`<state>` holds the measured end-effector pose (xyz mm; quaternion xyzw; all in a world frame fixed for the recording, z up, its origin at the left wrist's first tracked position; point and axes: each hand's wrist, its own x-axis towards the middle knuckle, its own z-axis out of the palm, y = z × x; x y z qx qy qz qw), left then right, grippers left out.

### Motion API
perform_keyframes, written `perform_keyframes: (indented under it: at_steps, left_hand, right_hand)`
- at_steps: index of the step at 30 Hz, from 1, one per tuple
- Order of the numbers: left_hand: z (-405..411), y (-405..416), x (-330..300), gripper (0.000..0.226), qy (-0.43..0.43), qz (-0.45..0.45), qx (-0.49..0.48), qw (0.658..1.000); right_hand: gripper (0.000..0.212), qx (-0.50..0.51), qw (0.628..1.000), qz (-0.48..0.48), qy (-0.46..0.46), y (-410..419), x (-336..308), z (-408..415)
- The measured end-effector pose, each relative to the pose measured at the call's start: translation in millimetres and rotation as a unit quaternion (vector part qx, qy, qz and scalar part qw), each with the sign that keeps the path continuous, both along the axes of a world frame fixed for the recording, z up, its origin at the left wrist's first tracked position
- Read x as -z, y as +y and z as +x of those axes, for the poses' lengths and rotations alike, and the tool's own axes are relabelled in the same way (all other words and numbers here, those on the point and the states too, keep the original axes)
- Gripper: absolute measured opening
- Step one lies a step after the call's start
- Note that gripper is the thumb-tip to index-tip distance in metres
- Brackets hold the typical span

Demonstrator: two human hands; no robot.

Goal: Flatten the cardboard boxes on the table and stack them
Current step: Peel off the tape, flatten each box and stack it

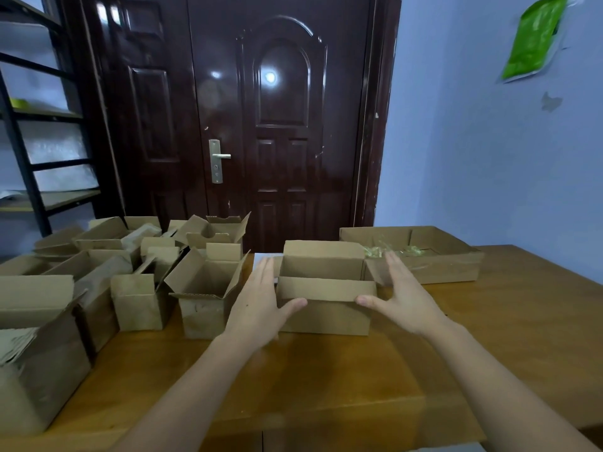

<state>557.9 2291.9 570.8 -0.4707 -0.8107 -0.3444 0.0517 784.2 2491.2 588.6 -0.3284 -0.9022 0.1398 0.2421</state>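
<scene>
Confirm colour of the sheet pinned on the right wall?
Bright green sheet, clearest in the head view.

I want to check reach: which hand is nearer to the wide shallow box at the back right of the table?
Right. The right hand is just in front-left of the shallow box; the left hand lies further left.

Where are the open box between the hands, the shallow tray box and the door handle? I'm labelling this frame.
open box (pixel 323 316): head view, front wall.
shallow tray box (pixel 450 267): head view, front wall.
door handle (pixel 222 155): head view, lever.
</scene>
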Motion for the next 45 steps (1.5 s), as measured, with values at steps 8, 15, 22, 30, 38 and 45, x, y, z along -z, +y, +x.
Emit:
perform_keyframes:
  at_steps: [8,15,22,30,38,45]
  left_hand:
    - [23,-4,46,0.115,-0.086,0.047,-0.043,0.994]
    - [14,1,64,0.095,-0.195,-0.003,0.042,0.98]
    - [6,1,52,0.111,-0.091,-0.034,0.027,0.995]
    - [0,-14,25,0.09,-0.137,0.069,0.121,0.981]
    - [-9,-14,12,0.112,-0.056,0.075,0.101,0.99]
    - [-3,-13,14,0.097,-0.158,0.099,0.143,0.972]
  right_hand:
    - [0.134,0.014,0.992,-0.124,0.009,-13,62,24]
    - [0.09,-0.078,0.981,-0.168,0.052,-28,69,-7]
    - [0.103,-0.069,0.982,-0.133,0.114,-20,66,-13]
    - [0.082,-0.095,0.961,-0.165,0.2,-23,42,-3]
    - [0.095,-0.101,0.942,-0.219,0.234,-29,21,-4]
    - [0.093,-0.069,0.917,-0.29,0.264,-33,8,-4]
